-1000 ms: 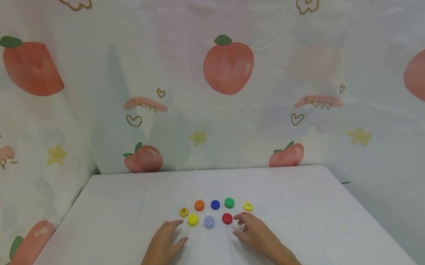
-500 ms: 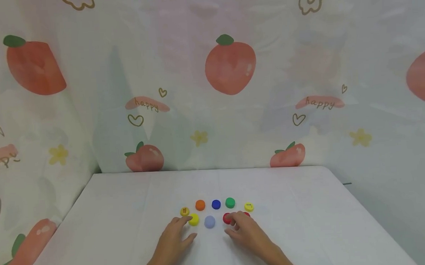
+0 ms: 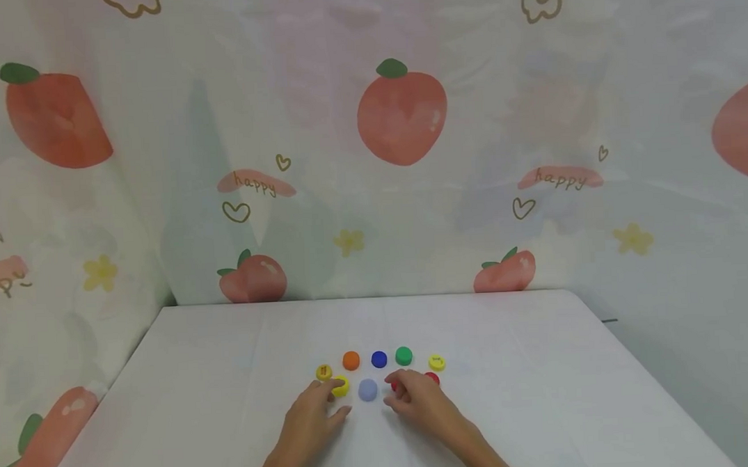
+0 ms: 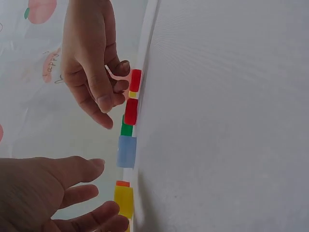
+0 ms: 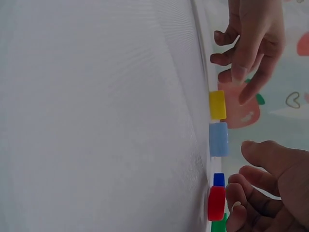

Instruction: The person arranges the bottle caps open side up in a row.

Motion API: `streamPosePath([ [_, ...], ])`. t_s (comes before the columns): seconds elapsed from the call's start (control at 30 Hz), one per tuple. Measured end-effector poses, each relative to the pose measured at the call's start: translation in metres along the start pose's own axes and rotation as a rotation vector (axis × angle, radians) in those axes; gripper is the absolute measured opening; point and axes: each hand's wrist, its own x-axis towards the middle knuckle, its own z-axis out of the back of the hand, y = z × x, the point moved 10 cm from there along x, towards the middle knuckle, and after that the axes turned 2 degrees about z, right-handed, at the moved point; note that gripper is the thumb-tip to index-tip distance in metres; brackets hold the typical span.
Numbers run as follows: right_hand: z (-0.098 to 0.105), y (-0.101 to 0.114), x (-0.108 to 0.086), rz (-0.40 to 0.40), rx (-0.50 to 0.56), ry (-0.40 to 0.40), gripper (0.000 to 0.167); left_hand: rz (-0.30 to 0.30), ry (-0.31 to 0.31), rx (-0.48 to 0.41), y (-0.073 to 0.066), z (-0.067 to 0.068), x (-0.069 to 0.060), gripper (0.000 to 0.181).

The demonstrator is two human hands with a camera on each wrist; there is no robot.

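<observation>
Small round plastic caps lie in two rows on the white table. My left hand hovers with fingers spread, its fingertips over the bright yellow cap, partly covering it. In the left wrist view that hand's fingertips overlap the yellow cap; contact is unclear. My right hand is loosely bent above a red cap, hiding most of it from the head view. It grips nothing visible. Between the hands sits a light blue cap. A second red cap shows just past the right hand.
Behind stand a gold cap, an orange cap, a dark blue cap, a green cap and a pale yellow cap. A fruit-print curtain hangs beyond the table.
Both hands have moved inward. The left has come from beside the yellow cap to over it; the right has shifted left from the outer red cap to the inner one. The caps look unmoved.
</observation>
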Motion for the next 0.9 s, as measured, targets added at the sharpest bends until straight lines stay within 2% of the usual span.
streamPosePath([
  [0.1,-0.005,0.001,0.002,0.009,0.018,0.02,0.03,-0.011,0.03,-0.033,-0.001,-0.007,0.004,0.039],
  [0.4,-0.009,0.004,0.006,-0.012,0.016,0.036,0.03,-0.017,0.059,-0.031,-0.009,-0.015,0.011,0.039],
  [0.7,-0.012,0.009,0.014,-0.01,0.01,0.051,0.031,0.025,0.105,-0.152,-0.008,-0.022,0.015,0.038],
  [0.9,-0.015,0.01,0.017,-0.012,0.031,0.06,0.031,0.005,0.119,-0.19,-0.01,-0.027,0.018,0.039],
])
